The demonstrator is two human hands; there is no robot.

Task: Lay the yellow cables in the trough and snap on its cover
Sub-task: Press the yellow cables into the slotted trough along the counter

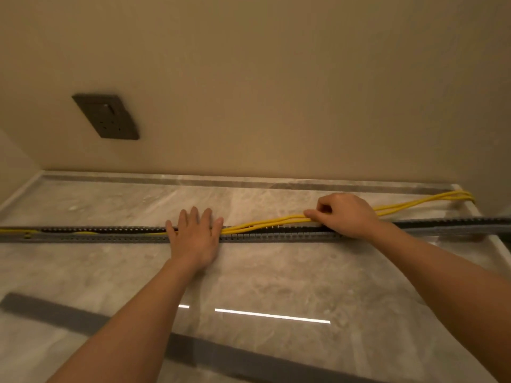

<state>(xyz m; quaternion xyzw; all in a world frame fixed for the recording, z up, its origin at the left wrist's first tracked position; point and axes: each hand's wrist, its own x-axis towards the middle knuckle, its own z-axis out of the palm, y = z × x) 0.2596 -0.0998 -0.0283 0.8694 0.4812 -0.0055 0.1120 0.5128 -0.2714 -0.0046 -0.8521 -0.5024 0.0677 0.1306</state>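
Left hand [193, 239] lies flat, fingers spread, pinning yellow cables [262, 223] into the trough [110, 235]. Right hand [343, 214] pinches the springy, light bundle above the slot. Cover [69, 313] lies apart, nearer.

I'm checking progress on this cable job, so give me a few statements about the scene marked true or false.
1. The left hand lies flat across the trough. True.
2. The right hand is empty. False: it pinches the yellow cables.
3. The cover is snapped on. False: it lies loose on the counter, nearer the person.
4. Right of the right hand, the cables run outside the trough. True.
5. A socket is on the wall. True.
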